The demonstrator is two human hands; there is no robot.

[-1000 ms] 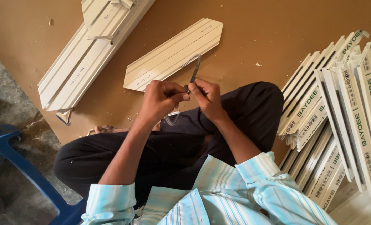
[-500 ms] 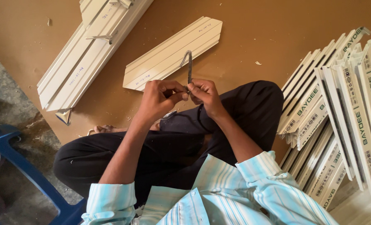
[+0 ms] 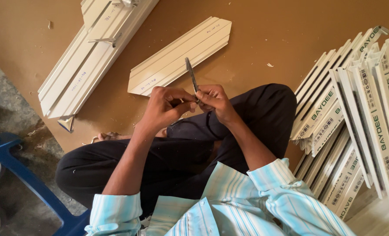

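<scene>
Blade (image 3: 191,74) swung upright, pinched btwn left hand (image 3: 166,107) & right hand (image 3: 216,101).

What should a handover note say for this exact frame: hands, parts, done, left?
Left hand and right hand are together over the lap, both pinching the lower end of a thin dark blade that points up and away. What the fingertips do at its base is too small to tell. Short white profile lies on the brown board just ahead, untouched. Longer profiles lie far left; taped stack leans at right. Done: nothing visibly finished. Left: short profile untouched.
</scene>
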